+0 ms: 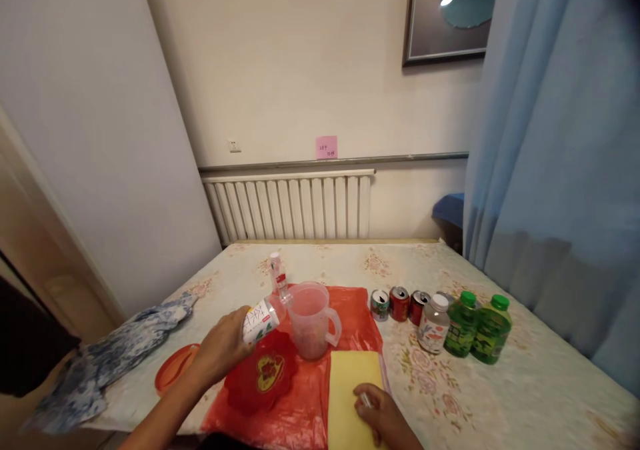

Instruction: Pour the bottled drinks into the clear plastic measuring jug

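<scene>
My left hand (227, 343) is closed around a clear plastic bottle (261, 320) with a white label. The bottle is tipped to the right, its mouth over the rim of a translucent pink measuring jug (311, 327). My right hand (383, 413) is closed on a small white bottle cap (367, 401), above a folded yellow cloth (345, 383). The jug stands upright on a red plastic sheet (310, 403), its handle toward the right. Left of the jug lies a red scalloped tray (260, 377) with a gold heart design.
Behind the jug stands another clear bottle (277, 273). At the right are several drink cans (399, 305), a white-capped bottle (434, 327) and two green bottles (491, 333). A red round lid (175, 369) and blue-white fabric (135, 343) lie at the left.
</scene>
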Motion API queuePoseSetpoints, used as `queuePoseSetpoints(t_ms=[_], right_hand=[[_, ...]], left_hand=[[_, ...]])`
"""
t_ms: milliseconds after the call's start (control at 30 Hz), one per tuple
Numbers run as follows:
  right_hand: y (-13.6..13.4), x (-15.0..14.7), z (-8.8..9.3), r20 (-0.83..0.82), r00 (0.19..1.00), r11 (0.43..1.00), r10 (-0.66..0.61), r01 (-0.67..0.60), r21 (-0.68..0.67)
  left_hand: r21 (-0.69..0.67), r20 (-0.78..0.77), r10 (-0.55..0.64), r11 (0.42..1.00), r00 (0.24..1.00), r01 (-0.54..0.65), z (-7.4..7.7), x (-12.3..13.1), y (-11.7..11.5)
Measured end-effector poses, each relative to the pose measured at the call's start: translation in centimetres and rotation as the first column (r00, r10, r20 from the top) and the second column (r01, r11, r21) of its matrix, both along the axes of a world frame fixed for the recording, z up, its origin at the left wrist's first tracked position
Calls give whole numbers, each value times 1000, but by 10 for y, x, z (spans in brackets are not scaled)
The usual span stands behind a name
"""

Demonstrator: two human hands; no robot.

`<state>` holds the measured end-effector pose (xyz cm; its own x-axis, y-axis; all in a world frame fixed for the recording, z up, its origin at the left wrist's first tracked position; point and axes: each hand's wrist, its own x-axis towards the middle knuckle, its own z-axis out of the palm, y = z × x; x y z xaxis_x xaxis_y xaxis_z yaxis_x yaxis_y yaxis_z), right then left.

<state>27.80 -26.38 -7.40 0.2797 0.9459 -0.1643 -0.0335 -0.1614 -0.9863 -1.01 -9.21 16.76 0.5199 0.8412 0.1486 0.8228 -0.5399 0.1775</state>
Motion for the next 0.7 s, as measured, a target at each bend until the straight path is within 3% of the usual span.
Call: queuePoseSetpoints(t_ms=[167,367,700], right_hand=[[-1,6,-11,-66,998,998,-9,14,64],[-4,7,-13,-78,996,995,-48,54,84],[-5,7,-10,-107,993,995,-47,56,81]], left_hand=[[153,-177,22,988,984,5,18,6,9],[302,-340,23,949,940,86,29,15,15],[368,-436,-10,911,900,188,49,30,19]])
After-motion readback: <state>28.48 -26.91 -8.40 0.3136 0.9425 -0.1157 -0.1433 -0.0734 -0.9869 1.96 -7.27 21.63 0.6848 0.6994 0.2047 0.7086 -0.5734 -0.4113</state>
